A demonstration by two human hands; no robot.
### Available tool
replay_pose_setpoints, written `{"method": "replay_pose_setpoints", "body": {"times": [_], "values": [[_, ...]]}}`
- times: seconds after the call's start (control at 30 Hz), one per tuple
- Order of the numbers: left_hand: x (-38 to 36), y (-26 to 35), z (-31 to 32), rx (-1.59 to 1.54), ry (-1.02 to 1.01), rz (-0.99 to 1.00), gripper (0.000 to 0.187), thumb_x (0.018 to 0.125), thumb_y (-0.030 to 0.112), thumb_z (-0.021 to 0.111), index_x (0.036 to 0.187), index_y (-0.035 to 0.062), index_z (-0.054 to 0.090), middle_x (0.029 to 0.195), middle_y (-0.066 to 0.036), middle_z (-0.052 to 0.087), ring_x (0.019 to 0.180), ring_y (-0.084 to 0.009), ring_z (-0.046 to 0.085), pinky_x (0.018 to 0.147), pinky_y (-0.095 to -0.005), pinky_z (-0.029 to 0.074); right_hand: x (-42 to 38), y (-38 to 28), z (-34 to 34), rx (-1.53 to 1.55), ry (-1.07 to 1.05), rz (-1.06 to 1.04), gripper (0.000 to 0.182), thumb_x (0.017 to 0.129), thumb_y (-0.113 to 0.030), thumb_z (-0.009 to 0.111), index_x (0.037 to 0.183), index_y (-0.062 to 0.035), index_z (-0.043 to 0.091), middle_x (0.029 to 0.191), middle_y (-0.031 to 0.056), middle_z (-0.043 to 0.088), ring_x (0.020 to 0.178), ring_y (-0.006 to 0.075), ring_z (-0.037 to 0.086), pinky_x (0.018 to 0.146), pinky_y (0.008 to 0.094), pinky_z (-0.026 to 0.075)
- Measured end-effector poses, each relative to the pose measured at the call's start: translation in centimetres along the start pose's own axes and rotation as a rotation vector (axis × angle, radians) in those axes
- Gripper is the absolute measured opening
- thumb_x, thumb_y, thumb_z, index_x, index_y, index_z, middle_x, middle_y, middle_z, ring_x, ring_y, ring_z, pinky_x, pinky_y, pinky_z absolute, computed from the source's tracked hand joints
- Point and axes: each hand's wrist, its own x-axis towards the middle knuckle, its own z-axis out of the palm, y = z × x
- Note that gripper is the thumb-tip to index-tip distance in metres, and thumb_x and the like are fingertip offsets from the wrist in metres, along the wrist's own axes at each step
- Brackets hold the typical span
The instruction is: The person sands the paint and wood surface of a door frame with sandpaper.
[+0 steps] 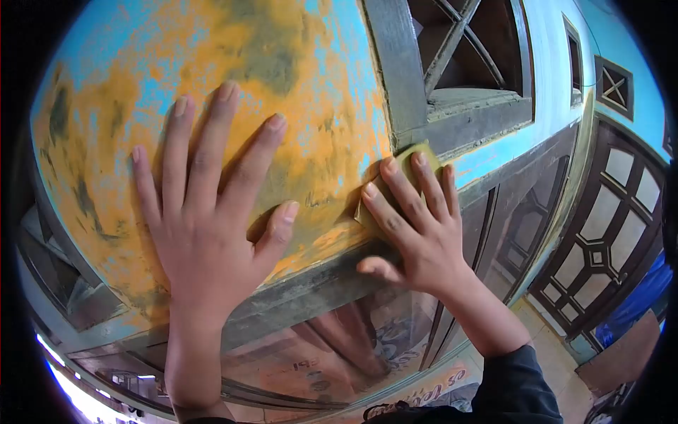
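My left hand (205,219) lies flat on a wall panel (318,141) mottled with orange, light blue and grey patches. Its fingers are spread, with nothing in them. Over to the right, my right hand (424,237) presses its fingers onto a yellowish sheet that looks like sandpaper (404,157). That sheet lies at the panel's lower right edge, beside the corner of a dark window frame (409,113). Most of it is hidden under the fingers, and the thumb sticks out to the side.
A dark ledge (304,297) runs below the panel, above glass panes with a printed banner (296,367) showing. At upper right is a window opening with crossed bars (459,42). A dark door with pale panels (600,233) and a blue cloth (639,300) are at far right.
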Motion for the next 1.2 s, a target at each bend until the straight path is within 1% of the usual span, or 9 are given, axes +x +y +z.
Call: {"method": "replay_pose_setpoints", "body": {"times": [0.1, 0.17, 0.37, 0.5, 0.6, 0.7, 0.8, 0.97, 1.2], "values": [[-0.3, 0.1, 0.0, -0.004, -0.01, -0.009, 0.058, 0.093, 0.048, 0.054, 0.146, 0.0246, 0.057, 0.161, -0.007, 0.042, 0.15, -0.0317, 0.033, 0.122, -0.0574, 0.016, 2.4, 0.3, -0.1, -0.018, 0.027, 0.005, 0.075, 0.093, -0.073, 0.046, 0.15, -0.026, 0.052, 0.159, 0.0075, 0.043, 0.15, 0.0391, 0.032, 0.121, 0.0623, 0.012], [-0.3, 0.1, -0.1, -0.012, -0.008, -0.017, 0.058, 0.092, 0.047, 0.055, 0.146, 0.0252, 0.057, 0.161, -0.006, 0.042, 0.15, -0.0319, 0.033, 0.121, -0.0571, 0.017, 2.8, 0.1, 0.0, 0.0, 0.062, 0.013, 0.076, 0.093, -0.073, 0.046, 0.15, -0.0242, 0.052, 0.159, 0.0086, 0.043, 0.15, 0.0392, 0.031, 0.122, 0.0618, 0.011], [-0.7, 0.0, 0.2, -0.065, 0.013, -0.029, 0.059, 0.091, 0.045, 0.057, 0.147, 0.0269, 0.056, 0.161, -0.006, 0.041, 0.151, -0.0318, 0.032, 0.121, -0.0573, 0.017, -0.6, -0.5, 0.5, 0.007, 0.005, 0.07, 0.076, 0.094, -0.072, 0.046, 0.15, -0.0201, 0.053, 0.16, 0.0109, 0.041, 0.151, 0.0391, 0.029, 0.122, 0.0613, 0.01], [-0.8, 0.0, 0.2, -0.094, 0.016, -0.032, 0.059, 0.091, 0.044, 0.058, 0.147, 0.0275, 0.055, 0.162, -0.005, 0.039, 0.152, -0.0313, 0.03, 0.122, -0.0573, 0.016, 2.5, -0.9, 0.3, 0.001, 0.065, 0.086, 0.073, 0.094, -0.064, 0.054, 0.151, -0.018, 0.051, 0.161, 0.0125, 0.039, 0.152, 0.0406, 0.028, 0.122, 0.061, 0.01], [-0.8, -0.1, 0.4, -0.112, 0.029, -0.03, 0.059, 0.09, 0.043, 0.06, 0.147, 0.0282, 0.055, 0.162, -0.004, 0.039, 0.152, -0.0311, 0.03, 0.122, -0.0569, 0.016, 0.1, -1.6, 0.5, 0.039, 0.025, 0.124, 0.074, 0.095, -0.062, 0.053, 0.151, -0.0142, 0.051, 0.161, 0.014, 0.039, 0.152, 0.0402, 0.028, 0.122, 0.0603, 0.009], [-0.8, -0.3, 0.3, -0.124, 0.04, -0.033, 0.06, 0.09, 0.043, 0.061, 0.147, 0.0287, 0.055, 0.162, -0.004, 0.039, 0.151, -0.0308, 0.031, 0.122, -0.0568, 0.016, -0.6, -1.3, 0.5, -0.017, 0.013, 0.088, 0.069, 0.096, -0.059, 0.055, 0.151, -0.0167, 0.051, 0.161, 0.0142, 0.039, 0.152, 0.0406, 0.028, 0.122, 0.0615, 0.01], [-0.9, -0.2, 0.4, -0.128, 0.034, -0.027, 0.06, 0.089, 0.042, 0.061, 0.147, 0.029, 0.055, 0.162, -0.004, 0.039, 0.151, -0.0306, 0.031, 0.122, -0.0568, 0.016, 2.4, -1.4, -0.3, -0.011, 0.043, 0.11, 0.069, 0.094, -0.053, 0.061, 0.151, -0.0158, 0.05, 0.162, 0.015, 0.037, 0.151, 0.0414, 0.028, 0.121, 0.0624, 0.013], [-1.0, -0.2, 0.5, -0.136, 0.052, -0.028, 0.059, 0.089, 0.042, 0.062, 0.147, 0.0289, 0.056, 0.162, -0.004, 0.04, 0.151, -0.0301, 0.031, 0.122, -0.0564, 0.017, -0.8, -2.2, 0.1, 0.014, -0.012, 0.147, 0.069, 0.095, -0.057, 0.057, 0.15, -0.0149, 0.052, 0.162, 0.015, 0.037, 0.152, 0.0409, 0.027, 0.122, 0.0617, 0.011], [-0.9, 0.0, 0.4, -0.113, 0.044, -0.031, 0.059, 0.09, 0.043, 0.061, 0.147, 0.0283, 0.056, 0.162, -0.003, 0.039, 0.152, -0.0289, 0.03, 0.122, -0.056, 0.017, 2.4, -1.8, 0.1, 0.002, 0.067, 0.136, 0.071, 0.093, -0.051, 0.062, 0.153, -0.0158, 0.047, 0.164, 0.0153, 0.034, 0.151, 0.0418, 0.027, 0.119, 0.0646, 0.015]]}}
